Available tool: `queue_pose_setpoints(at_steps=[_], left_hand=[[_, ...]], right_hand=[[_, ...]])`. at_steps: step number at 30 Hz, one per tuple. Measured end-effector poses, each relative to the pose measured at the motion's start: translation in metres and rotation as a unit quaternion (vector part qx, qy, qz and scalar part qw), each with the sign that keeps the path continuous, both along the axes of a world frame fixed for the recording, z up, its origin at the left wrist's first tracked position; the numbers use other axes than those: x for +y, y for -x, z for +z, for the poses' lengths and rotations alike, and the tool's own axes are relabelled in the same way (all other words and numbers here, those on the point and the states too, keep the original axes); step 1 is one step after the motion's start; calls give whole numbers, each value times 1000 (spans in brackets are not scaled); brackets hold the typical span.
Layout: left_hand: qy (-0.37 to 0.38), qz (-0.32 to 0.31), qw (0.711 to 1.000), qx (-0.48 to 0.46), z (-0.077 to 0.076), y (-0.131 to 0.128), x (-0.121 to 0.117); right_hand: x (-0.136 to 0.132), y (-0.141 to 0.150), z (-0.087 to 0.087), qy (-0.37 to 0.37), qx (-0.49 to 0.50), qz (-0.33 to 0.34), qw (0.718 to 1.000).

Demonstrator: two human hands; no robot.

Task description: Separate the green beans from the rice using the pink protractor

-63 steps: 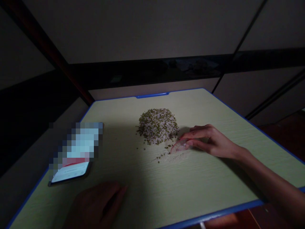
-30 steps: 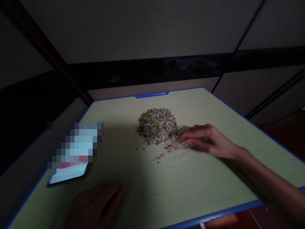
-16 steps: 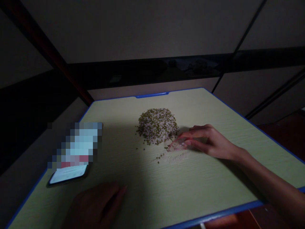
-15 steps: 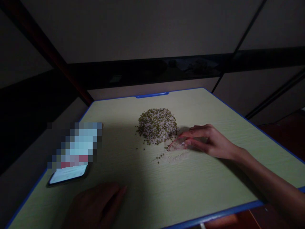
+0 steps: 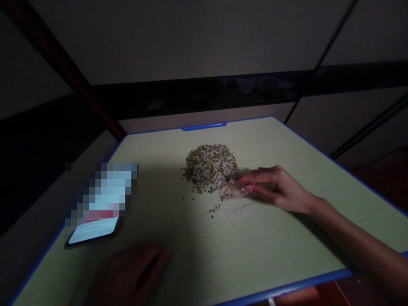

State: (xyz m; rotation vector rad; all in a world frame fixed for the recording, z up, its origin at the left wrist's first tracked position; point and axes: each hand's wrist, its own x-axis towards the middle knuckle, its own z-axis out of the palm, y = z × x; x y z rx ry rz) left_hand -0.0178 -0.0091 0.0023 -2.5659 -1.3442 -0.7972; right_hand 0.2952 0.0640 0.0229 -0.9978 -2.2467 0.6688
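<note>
My right hand (image 5: 270,187) pinches a clear, thin curved piece with a pinkish-red edge (image 5: 234,190) between thumb and fingers. It is see-through, and its exact kind cannot be made out. That piece is at the near right side of a heap of green beans mixed with pale grains (image 5: 210,168), low over the table. A few stray beans (image 5: 214,210) and a pale powdery smear (image 5: 237,209) lie just in front of it. In shadow at the near left, my left hand (image 5: 127,272) rests on the table, fingers loosely bent, thumb apart, nothing visible in it.
A lit phone (image 5: 92,231), its screen partly blurred, lies at the left of the pale table (image 5: 270,246) with a blue rim. A blue handle-like strip (image 5: 204,126) is on the far edge. Dark-banded cabinet panels (image 5: 197,42) stand close behind.
My right hand has stayed by the heap, while the clear piece has tilted and shifted slightly, showing its red edge as an arc. My left hand and the phone look unmoved.
</note>
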Motion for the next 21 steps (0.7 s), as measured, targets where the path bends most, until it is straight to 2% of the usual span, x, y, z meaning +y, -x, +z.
queue_pose_setpoints(at_steps=[17, 21], left_hand=[[-6, 0, 1000, 1, -3, 3, -2], [-4, 4, 1000, 30, -3, 3, -1]], right_hand=[[1, 3, -3, -26, 8, 5, 1000], [1, 7, -5, -23, 11, 8, 1000]])
